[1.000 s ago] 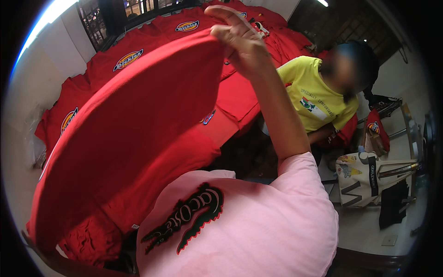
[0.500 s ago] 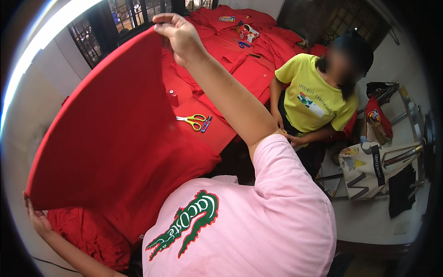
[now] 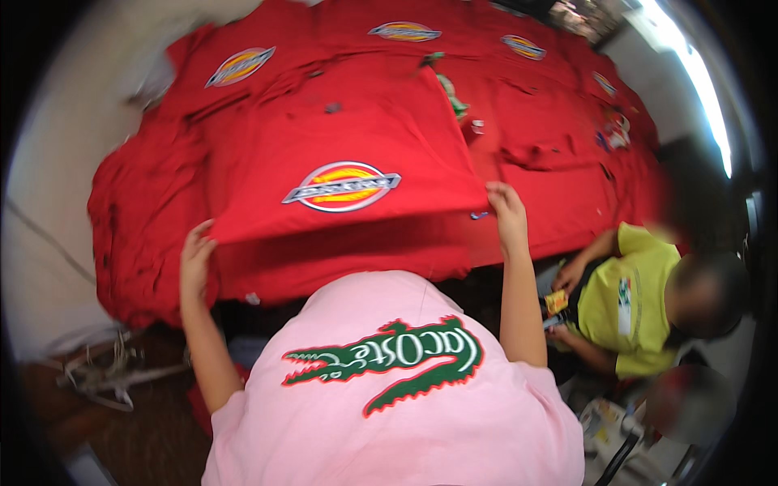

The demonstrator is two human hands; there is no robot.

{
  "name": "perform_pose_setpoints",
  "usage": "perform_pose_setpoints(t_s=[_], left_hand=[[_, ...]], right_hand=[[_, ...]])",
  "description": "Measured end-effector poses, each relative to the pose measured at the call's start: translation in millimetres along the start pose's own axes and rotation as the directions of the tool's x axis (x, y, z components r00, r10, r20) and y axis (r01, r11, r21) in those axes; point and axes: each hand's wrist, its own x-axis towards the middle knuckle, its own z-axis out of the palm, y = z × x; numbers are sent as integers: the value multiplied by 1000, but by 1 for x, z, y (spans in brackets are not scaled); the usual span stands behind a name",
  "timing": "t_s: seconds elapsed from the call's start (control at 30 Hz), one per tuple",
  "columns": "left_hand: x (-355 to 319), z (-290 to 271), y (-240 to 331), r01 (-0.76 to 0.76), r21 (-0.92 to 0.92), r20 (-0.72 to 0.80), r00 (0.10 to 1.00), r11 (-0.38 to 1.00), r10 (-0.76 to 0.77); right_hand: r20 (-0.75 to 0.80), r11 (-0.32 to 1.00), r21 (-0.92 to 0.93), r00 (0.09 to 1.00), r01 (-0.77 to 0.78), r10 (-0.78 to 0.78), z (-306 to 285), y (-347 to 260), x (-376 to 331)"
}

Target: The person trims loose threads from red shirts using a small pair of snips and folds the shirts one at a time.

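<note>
A red shirt (image 3: 340,134) stretches in front of me, its near edge lifted above the red fabric beneath. An oval emblem in yellow, red, white and black is printed close to that edge. My left hand (image 3: 198,257) pinches the left corner. At the right corner, my right hand (image 3: 508,212) grips the same edge between thumb and fingers. The raised edge sags a little between my hands and casts a shadow below. Behind the shirt's right side lies a small green and white item (image 3: 450,95), blurred and partly covered.
More red shirts (image 3: 559,113) with similar emblems cover the table. To my right, a person in a yellow shirt (image 3: 636,304) holds a small yellow thing (image 3: 557,303). White cables (image 3: 105,364) tangle at lower left. A bright tube light (image 3: 689,73) shows at upper right.
My right hand has come down from high up, and my left hand has moved inward. The shirt now hangs level with its emblem showing. My view has turned left.
</note>
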Motion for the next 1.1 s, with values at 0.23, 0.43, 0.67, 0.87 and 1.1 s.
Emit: perform_pose_setpoints(t_s=[0.23, 0.43, 0.67, 0.87, 1.1], left_hand=[[-27, 11, -97, 128, -11, -94, 987, 992, -128], [-36, -2, -59, 135, -49, -111, 984, 990, -140], [-36, -7, -105, 210, 632, -194, 975, 746, -110], [32, 80, -54, -124, 525, -154, 959, 842, 237], [85, 193, -37, -244, 422, 291, 949, 873, 124]], right_hand=[[78, 959, -151, 964, -239, 253, -5, 85, -33], [254, 943, -31, 910, -331, 328, -31, 23, -23], [255, 787, -601, 900, -138, 352, -54, 90, -18], [153, 901, -432, 987, 30, 40, 50, 37, 40], [399, 738, -540, 895, 405, -199, 127, 53, 86]])
